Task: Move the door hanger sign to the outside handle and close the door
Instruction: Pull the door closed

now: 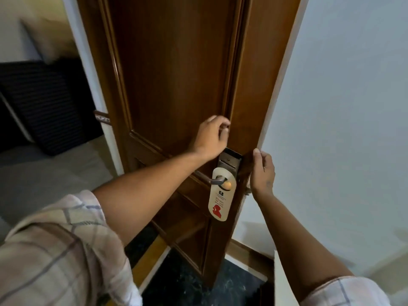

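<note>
Door hanger sign (pixel 220 194), cream card on the lever handle (pixel 209 178): small dark square logo near the top; below it red lettering, too blurred to read; red silhouette figure at the bottom. No other text legible.

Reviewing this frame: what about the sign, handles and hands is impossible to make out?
Head view only:
- Door hanger sign: small print above the red figure too small and blurred to read.
- Handle on the door's far side: hidden by the door edge and right hand.
- Left hand: fingers curl away, contact with the door unclear.
- Lever handle: its base hidden by the sign.
</note>
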Tool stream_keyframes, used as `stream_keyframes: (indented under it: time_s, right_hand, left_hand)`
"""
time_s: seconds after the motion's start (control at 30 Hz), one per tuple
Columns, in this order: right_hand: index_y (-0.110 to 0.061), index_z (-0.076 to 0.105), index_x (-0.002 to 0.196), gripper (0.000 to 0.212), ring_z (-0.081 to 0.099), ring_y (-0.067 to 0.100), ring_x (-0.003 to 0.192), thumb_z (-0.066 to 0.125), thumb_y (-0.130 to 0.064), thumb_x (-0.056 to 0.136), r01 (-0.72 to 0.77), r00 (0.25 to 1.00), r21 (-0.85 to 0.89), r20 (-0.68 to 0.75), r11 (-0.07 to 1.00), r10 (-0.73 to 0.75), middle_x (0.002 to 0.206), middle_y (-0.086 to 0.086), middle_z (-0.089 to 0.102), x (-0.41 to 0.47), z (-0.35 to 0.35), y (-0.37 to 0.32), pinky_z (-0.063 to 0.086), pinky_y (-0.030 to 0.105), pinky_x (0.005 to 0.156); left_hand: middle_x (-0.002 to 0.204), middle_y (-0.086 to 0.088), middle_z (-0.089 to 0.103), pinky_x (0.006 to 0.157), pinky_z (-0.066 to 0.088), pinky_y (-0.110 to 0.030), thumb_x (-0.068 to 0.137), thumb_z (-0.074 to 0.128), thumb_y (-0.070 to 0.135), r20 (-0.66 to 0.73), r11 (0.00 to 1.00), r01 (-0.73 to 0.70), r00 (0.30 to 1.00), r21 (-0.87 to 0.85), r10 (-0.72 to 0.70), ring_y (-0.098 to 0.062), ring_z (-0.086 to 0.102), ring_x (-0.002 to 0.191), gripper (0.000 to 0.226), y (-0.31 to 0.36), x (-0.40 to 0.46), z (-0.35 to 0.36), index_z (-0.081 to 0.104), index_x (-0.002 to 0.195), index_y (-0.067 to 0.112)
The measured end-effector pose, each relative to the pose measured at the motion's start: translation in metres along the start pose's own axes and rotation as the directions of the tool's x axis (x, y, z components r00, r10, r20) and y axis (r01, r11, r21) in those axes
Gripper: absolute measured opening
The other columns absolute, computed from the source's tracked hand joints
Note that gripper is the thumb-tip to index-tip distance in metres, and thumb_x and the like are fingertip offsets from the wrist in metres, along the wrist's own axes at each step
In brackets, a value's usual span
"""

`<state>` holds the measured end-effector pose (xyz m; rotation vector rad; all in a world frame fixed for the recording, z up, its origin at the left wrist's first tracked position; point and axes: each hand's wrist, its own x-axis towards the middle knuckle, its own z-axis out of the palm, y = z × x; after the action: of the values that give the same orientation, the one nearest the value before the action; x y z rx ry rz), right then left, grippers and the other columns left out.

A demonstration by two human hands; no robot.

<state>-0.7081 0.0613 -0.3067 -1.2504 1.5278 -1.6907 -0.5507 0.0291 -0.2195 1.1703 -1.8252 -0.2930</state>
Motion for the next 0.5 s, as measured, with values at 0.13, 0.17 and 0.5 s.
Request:
stream_keyframes:
  time_s: [0.13, 0.17, 0.5]
  right_hand:
    - [-0.023, 0.052, 0.068, 0.049, 0.053, 0.005, 0.063, 0.033, -0.059, 0.096, 0.011, 0.996, 0.025, 0.083, 1.0, -0.013, 0.068, -0.002, 0.054, -0.015, -0.006, -0.005, 0.043, 0.032, 0.062]
    - [-0.022, 0.053, 0.068, 0.048, 0.056, 0.012, 0.065, 0.035, -0.056, 0.097, -0.012, 0.991, 0.039, 0.131, 0.999, 0.007, 0.068, 0.0, 0.055, -0.024, -0.003, -0.009, 0.045, 0.037, 0.062]
    - [-0.014, 0.069, 0.095, 0.027, 0.063, 0.015, 0.078, 0.042, -0.017, 0.102, 0.118, 0.891, 0.056, 0.435, 0.991, -0.131, 0.083, 0.0, 0.068, -0.13, 0.09, -0.008, 0.052, 0.033, 0.072]
  left_hand:
    - [0.123, -0.009, 0.056, 0.096, 0.045, -0.034, 0.09, 0.059, 0.034, -0.306, 0.997, -0.063, 0.949, 0.051, 0.075, -0.012, 0.045, 0.112, 0.037, 0.055, -0.002, -0.017, 0.059, 0.119, 0.01]
    - [0.126, -0.01, 0.053, 0.093, 0.044, -0.031, 0.088, 0.06, 0.04, -0.372, 0.996, -0.04, 0.926, 0.08, 0.067, -0.014, 0.044, 0.114, 0.045, 0.063, -0.012, -0.027, 0.056, 0.122, 0.01]
    - [0.15, -0.026, 0.023, 0.12, 0.021, -0.029, 0.074, 0.071, 0.026, -0.485, 0.904, 0.006, 0.845, 0.428, 0.224, -0.031, 0.024, 0.142, 0.097, 0.062, -0.109, -0.126, 0.01, 0.147, 0.006]
